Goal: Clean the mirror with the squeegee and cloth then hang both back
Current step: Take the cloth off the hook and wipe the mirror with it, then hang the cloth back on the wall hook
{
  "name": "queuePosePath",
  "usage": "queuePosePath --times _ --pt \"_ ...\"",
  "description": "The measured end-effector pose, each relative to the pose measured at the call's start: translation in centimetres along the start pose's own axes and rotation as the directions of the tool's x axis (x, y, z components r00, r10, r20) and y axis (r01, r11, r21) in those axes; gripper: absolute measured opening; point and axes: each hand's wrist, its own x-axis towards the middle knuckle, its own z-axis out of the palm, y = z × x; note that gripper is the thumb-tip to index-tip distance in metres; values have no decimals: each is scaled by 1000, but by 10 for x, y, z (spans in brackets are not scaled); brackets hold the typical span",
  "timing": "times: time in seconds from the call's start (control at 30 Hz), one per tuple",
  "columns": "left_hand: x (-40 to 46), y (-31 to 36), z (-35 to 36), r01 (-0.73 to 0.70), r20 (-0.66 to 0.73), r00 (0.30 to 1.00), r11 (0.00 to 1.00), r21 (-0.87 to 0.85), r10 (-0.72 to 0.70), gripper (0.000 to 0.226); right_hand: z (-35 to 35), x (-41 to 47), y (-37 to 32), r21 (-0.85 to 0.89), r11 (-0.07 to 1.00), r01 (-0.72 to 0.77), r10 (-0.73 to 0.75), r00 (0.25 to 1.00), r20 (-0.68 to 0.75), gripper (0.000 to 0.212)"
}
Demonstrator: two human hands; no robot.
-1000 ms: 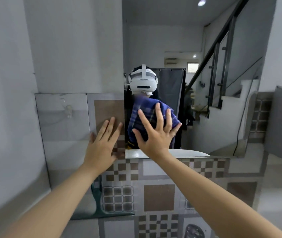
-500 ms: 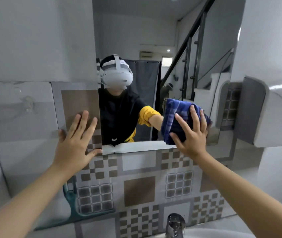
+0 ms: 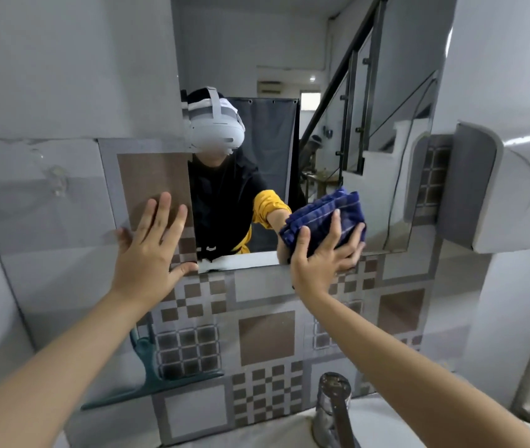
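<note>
The step in hand looks like the cloth wipe of the frameless rectangular wall mirror (image 3: 289,59), and to do it well the folded dark-blue striped cloth (image 3: 328,215) should be kept flat under the palm, pressed evenly, and drawn in overlapping passes that run right out to the glass edges, since the lower right corner where it now sits is where streaks tend to collect. The right hand (image 3: 325,257) lies on the cloth with its fingers spread wide and its palm flat, pushing the pad against the glass close to the mirror's bottom edge; it presses rather than pinches, so the folds could slip loose if the pressure eases on a fast stroke. The left hand (image 3: 150,247) is also fully open, fingers fanned, and holds nothing: it is planted on the brown and grey patterned wall tiles (image 3: 267,337) just left of the mirror's lower left corner, thumb reaching toward that corner, apparently as a brace. The teal plastic squeegee (image 3: 150,373) leans against the tiles below the left forearm, blade down, well apart from both hands and not yet hung. A chrome tap (image 3: 331,409) rises from the white basin (image 3: 257,428) below, so long downward strokes should stop short of it.
</note>
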Motion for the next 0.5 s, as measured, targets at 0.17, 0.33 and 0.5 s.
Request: queuePosePath --times 0.17,0.33,0.5 --pt "-1 0 -13 -18 -39 999 970 -240 9 78 38 -58 -39 46 999 20 -24 996 84 65" --pt "-3 3 -38 17 -98 991 813 -582 -91 47 67 -105 -63 37 993 110 -115 977 178 64" --pt "-5 9 -50 151 39 982 643 -751 -185 27 71 -127 -77 42 991 126 -133 950 282 64"
